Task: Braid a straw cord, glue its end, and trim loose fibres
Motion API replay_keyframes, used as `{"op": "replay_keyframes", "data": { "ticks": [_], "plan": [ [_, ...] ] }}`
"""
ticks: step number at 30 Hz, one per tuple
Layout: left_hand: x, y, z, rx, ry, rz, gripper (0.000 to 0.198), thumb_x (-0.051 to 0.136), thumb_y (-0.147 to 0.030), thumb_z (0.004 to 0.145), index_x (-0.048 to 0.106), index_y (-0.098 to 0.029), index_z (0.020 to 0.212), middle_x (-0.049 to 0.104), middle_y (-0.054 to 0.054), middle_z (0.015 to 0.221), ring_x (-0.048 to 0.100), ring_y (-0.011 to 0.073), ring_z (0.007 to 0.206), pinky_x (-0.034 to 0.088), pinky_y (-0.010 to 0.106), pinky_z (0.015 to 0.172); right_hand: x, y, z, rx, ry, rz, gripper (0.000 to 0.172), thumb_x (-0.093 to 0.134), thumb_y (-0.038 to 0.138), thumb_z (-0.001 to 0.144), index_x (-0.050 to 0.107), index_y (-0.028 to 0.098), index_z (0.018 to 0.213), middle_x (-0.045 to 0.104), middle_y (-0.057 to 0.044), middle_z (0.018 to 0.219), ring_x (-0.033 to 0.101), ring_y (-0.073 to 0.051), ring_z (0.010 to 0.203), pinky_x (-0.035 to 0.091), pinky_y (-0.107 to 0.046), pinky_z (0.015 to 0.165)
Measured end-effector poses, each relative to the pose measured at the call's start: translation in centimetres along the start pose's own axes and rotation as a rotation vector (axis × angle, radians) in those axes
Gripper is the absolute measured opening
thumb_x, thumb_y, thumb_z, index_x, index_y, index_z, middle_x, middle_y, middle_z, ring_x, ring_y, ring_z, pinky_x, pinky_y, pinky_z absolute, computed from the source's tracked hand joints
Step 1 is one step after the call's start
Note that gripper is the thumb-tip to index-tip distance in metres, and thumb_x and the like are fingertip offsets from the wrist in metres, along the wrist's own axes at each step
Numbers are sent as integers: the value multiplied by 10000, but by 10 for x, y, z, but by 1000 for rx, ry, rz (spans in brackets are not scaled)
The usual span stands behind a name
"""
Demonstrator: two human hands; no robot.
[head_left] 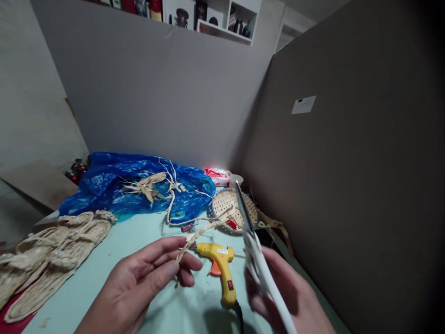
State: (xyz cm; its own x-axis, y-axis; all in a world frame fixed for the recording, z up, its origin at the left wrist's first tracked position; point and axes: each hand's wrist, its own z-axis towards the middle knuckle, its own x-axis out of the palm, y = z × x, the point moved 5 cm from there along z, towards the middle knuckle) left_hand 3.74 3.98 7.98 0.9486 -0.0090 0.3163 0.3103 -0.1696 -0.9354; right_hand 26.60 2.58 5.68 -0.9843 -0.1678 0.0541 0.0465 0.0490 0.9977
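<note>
My left hand (153,278) pinches a pale twisted straw cord (205,228) between thumb and fingers, its far end reaching up and to the right. In my right hand (283,287) is a pair of white-handled scissors (255,255), blades pointing up and away. The blades pass in front of a round woven basket (225,202). Between my hands, a yellow glue gun (222,264) with an orange trigger lies on the light green tablecloth (128,236), its black cable running toward me.
Blue plastic (107,181) with loose straw fibre (148,185) spreads across the back. Woven straw sandals (66,250) lie at the left. A red and white packet (218,176) and a paper cup (236,179) stand behind the basket. Grey partitions (167,97) enclose the back and right.
</note>
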Motion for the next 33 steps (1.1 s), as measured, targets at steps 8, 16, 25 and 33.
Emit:
{"op": "replay_keyframes", "data": {
  "ticks": [8, 16, 25, 33],
  "plan": [
    [-2, 9, 7, 4, 112, 450, 275, 663, -481, 782, 580, -281, 951, 779, -15, 773, 712, 179, 694, 514, 202, 694, 61, 24, 65, -30, 49, 371, 569, 837, 298, 646, 538, 184, 1117, 661, -23, 865, 608, -111, 713, 478, -198, 624],
    [0, 1, 17, 24, 261, 757, 167, 503, -432, 916, 625, -319, 927, 771, -73, 875, 712, 144, 879, 468, 114, 749, 59, 7, 80, 45, 52, 533, 509, 832, 188, 653, 541, 185, 1071, 646, -1, 820, 507, -53, 573, 416, -143, 496],
    [-5, 10, 31, -363, 395, 289, 311, 702, -494, 771, 716, -201, 873, 762, 58, 774, 714, 209, 689, 542, 231, 630, 52, -2, 87, 88, 47, 581, 462, 824, 219, 675, 531, 167, 1028, 637, 16, 776, 523, -49, 541, 434, -144, 514],
    [15, 25, 24, -424, 352, 124, 222, 727, -395, 769, 735, -175, 800, 713, 43, 671, 593, 116, 564, 466, 173, 559, 62, -6, 83, 37, 140, 604, 490, 794, 189, 720, 509, 222, 1118, 624, 29, 857, 550, -67, 629, 458, -170, 580]
  ]
}}
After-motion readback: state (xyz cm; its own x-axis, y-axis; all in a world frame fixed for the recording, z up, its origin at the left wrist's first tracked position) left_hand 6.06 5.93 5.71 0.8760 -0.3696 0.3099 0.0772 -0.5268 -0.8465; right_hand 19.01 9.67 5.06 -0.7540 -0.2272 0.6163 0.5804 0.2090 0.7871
